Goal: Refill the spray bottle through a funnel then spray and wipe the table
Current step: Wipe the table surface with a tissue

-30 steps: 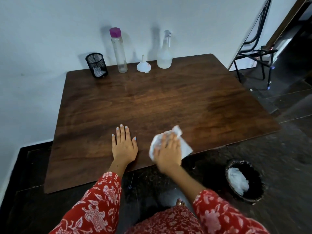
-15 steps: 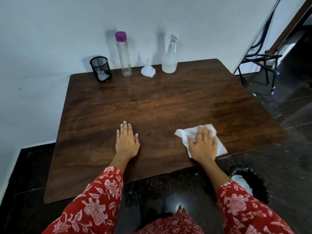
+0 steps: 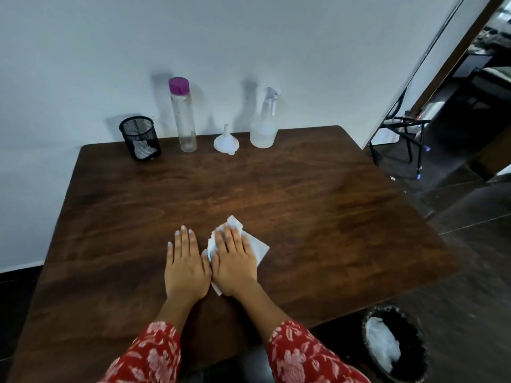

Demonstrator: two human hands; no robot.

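On the dark wooden table (image 3: 318, 205), my right hand (image 3: 235, 261) presses a white paper tissue (image 3: 258, 248) flat with straight fingers, near the front middle. My left hand (image 3: 186, 265) lies flat on the wood right beside it, thumbs nearly touching. Along the back edge by the wall stand a clear spray bottle (image 3: 265, 123), a white funnel (image 3: 226, 141) placed mouth down, and a tall clear bottle with a purple cap (image 3: 183, 114).
A black mesh cup (image 3: 140, 138) with something white inside stands at the back left. A black bin (image 3: 394, 346) holding crumpled white paper sits on the floor at the front right. A black metal chair frame (image 3: 406, 134) stands past the table's right side.
My right hand has slid the tissue leftward across the table, from the right front area to just beside my left hand. My left hand has stayed flat in place.
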